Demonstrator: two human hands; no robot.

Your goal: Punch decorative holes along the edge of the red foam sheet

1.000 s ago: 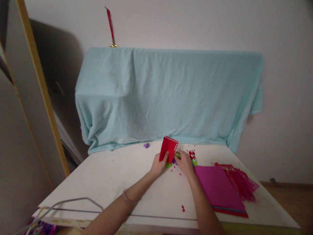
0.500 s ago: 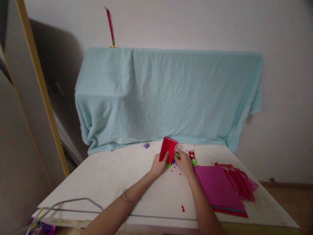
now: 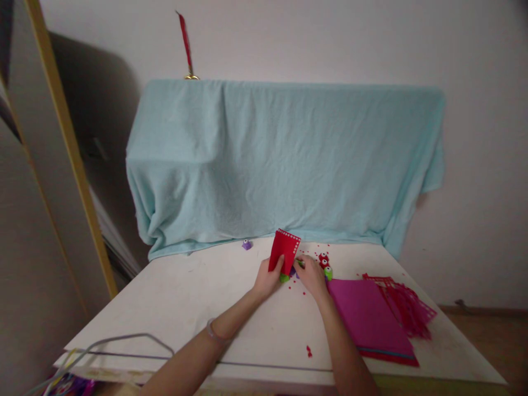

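My left hand (image 3: 267, 278) is closed on a small red sheet (image 3: 282, 253), thumb flat on its front. The sheet stands nearly upright, with a row of small holes along its top and right edges. Beside its right edge, my right hand (image 3: 310, 272) has its fingers pinched around a small green piece (image 3: 301, 263), mostly hidden by them. Another green piece (image 3: 284, 278) and a purple piece (image 3: 292, 271) show below the sheet. Right of my right hand are a red figure with eyes (image 3: 324, 259) and a green one-eyed figure (image 3: 328, 272).
Red specks (image 3: 304, 293) dot the white table (image 3: 173, 302). A stack of magenta sheets (image 3: 367, 313) and perforated red strips (image 3: 408, 308) lie right. A purple one-eyed figure (image 3: 246, 245) stands at the back, before a light blue cloth (image 3: 289, 165). A grey cable (image 3: 124, 336) crosses front left.
The fingers of my right hand have shifted slightly, and less of the green piece shows between them. My left hand and the red sheet have barely moved.
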